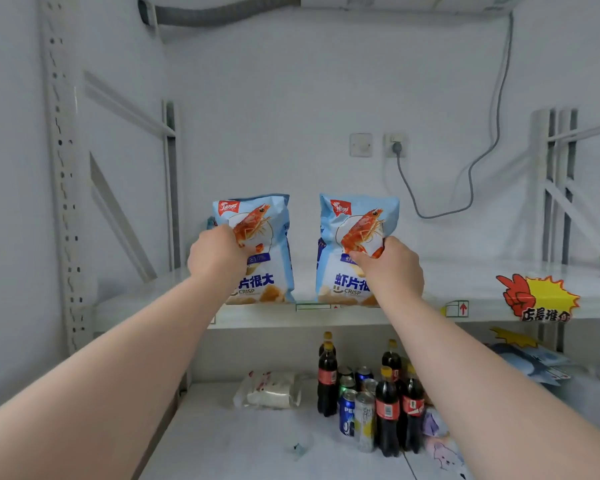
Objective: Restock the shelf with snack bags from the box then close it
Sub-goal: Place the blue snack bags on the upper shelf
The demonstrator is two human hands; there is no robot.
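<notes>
Left hand: fingers curled into the front of the left prawn-crisp bag, gripping it at mid-height on its left side
Right hand: pinches the right prawn-crisp bag at mid-height on its right side, fingertips dimpling the film
Where the bags are: both stand upright, fronts facing out, at the front edge of the upper shelf; a clear gap separates them; their bottoms look to be on the board, though I cannot tell whether their weight has settled
Behind the left bag: a blue edge shows, perhaps another bag; too hidden to be sure
Box: not in view
How the bags will handle: judged light and air-puffed, with soft, slick film that gives under the fingers; the crisps inside are brittle, so a hard squeeze would crush them; top-heavy on a narrow base, so likely to tip forward on release
Where to take hold: by the side seams or the flat top seal, not the puffed middle; a light steadying touch at the top should do before letting go
Stage: placing a pair, with much of the shelf to the right unfilled; closing the box comes later
Lower shelf: cola bottles, drink cans, a white packet
Shelf edge: a red and yellow promo sign, well right of the bags
</notes>
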